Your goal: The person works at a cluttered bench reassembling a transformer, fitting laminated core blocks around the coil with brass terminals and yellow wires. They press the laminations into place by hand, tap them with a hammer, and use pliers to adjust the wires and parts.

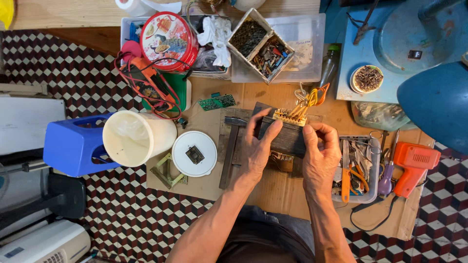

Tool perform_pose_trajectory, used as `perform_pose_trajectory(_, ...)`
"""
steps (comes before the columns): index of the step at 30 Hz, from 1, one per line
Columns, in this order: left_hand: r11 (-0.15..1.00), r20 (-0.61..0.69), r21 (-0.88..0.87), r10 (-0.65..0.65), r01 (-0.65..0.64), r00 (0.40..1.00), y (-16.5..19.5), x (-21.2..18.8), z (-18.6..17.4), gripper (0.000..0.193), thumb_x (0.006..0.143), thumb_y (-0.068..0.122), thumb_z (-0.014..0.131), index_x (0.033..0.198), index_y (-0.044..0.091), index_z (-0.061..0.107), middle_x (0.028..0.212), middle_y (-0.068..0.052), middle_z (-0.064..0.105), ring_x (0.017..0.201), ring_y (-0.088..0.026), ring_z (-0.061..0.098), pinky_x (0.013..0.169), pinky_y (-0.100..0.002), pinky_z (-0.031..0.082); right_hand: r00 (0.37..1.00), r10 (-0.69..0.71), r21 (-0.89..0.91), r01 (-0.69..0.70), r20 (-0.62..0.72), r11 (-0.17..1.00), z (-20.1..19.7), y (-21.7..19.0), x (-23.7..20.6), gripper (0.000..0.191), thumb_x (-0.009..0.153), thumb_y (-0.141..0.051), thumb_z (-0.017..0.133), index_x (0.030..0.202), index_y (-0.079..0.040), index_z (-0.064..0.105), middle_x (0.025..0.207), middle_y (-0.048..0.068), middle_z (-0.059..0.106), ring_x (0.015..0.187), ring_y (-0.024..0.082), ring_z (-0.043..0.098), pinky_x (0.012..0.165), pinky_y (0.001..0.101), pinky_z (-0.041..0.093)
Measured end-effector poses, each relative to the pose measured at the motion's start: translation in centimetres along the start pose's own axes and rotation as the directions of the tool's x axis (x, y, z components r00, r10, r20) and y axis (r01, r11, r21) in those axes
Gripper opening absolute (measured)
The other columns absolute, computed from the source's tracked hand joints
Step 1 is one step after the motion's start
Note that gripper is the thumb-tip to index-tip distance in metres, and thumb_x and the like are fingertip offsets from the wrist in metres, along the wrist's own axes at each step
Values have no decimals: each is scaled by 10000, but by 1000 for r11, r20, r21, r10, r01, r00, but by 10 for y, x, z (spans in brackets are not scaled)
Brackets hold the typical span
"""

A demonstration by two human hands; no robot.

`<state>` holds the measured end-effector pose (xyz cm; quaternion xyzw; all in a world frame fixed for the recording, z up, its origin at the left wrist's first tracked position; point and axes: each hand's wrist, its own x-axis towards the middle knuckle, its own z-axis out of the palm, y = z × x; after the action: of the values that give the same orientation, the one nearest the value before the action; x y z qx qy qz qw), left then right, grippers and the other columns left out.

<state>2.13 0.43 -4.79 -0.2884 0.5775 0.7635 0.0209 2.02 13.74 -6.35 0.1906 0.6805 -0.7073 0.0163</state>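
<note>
Both my hands grip a dark blocky transformer over a cardboard sheet on the floor. My left hand wraps its left side, fingers over the top. Its right side is held by my right hand. A tan terminal strip with yellow and orange wires sits on the block's far edge. A hammer lies just left of my left hand.
A white lid with a small black part, a cream bucket, a blue stool, a green circuit board, a red tin, a parts box, a tool tray and an orange soldering gun surround me.
</note>
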Motion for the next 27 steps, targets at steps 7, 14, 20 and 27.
perform_pose_trajectory(7,895,-9,322,329,-309,944,-18,-19,-79,622,1009,394,688,1483,25,526,1486,-139,559,1386,-224,479,1136,-356,354,998,-41,9,40,47,999,-20,-6,-18,352,1081,-240,622,1357,-28,571,1247,26,634,1061,65,607,907,219,498)
perform_pose_trajectory(14,463,-198,873,51,153,979,-67,-55,-155,549,795,288,806,1206,24,555,1159,-244,651,1092,-417,619,909,-495,503,988,59,-270,-96,-141,958,-79,6,-106,459,1050,-254,632,1408,23,555,1161,92,643,1014,148,642,895,269,511)
perform_pose_trajectory(20,561,-266,814,130,151,955,-73,-60,-150,583,833,247,727,1284,7,446,1104,-277,682,1021,-464,658,858,-532,517,963,270,-352,-243,29,904,-85,38,-150,410,957,-265,641,1265,5,648,1060,86,729,917,162,694,831,296,536)
perform_pose_trajectory(27,825,-270,475,-193,305,943,-41,-101,-155,434,873,399,717,1066,21,628,763,-200,599,671,-406,566,609,-505,451,883,310,-378,-169,352,910,-36,17,-171,375,989,-311,635,1016,31,787,955,141,782,916,164,701,883,296,548)
